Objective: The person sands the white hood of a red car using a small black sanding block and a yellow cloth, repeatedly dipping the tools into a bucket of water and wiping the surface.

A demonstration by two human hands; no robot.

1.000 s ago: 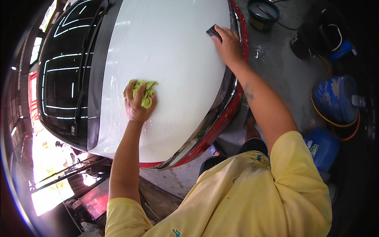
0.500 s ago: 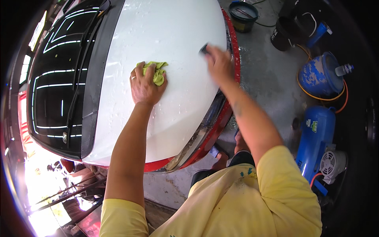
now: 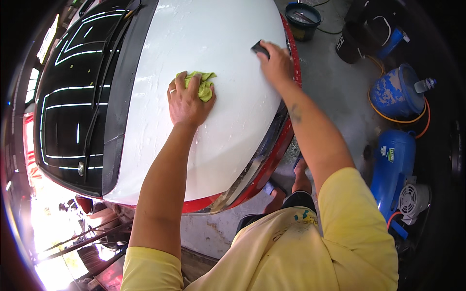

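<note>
My left hand (image 3: 188, 104) grips a crumpled yellow-green cloth (image 3: 206, 89) and presses it on the white, wet hood (image 3: 208, 140) of a car. My right hand (image 3: 277, 65) is closed round a small dark block (image 3: 260, 49), held against the hood near its front edge. Part of the block is covered by the fingers. Water drops and streaks lie on the white panel, mostly around and left of the cloth. Red bodywork (image 3: 293, 48) runs along the hood's front edge, beside my right wrist.
The dark windshield (image 3: 73, 111) with wipers lies left of the hood. On the wet grey floor at right stand a dark bucket (image 3: 303, 30) of water, a black bucket (image 3: 350, 42), a worn blue drum (image 3: 394, 93) with hoses, and a blue tank (image 3: 394, 162) with a motor.
My right hand and the dark block have shifted slightly up and right, toward the hood's front edge. The cloth in my left hand now lies a little farther right and up in view.
</note>
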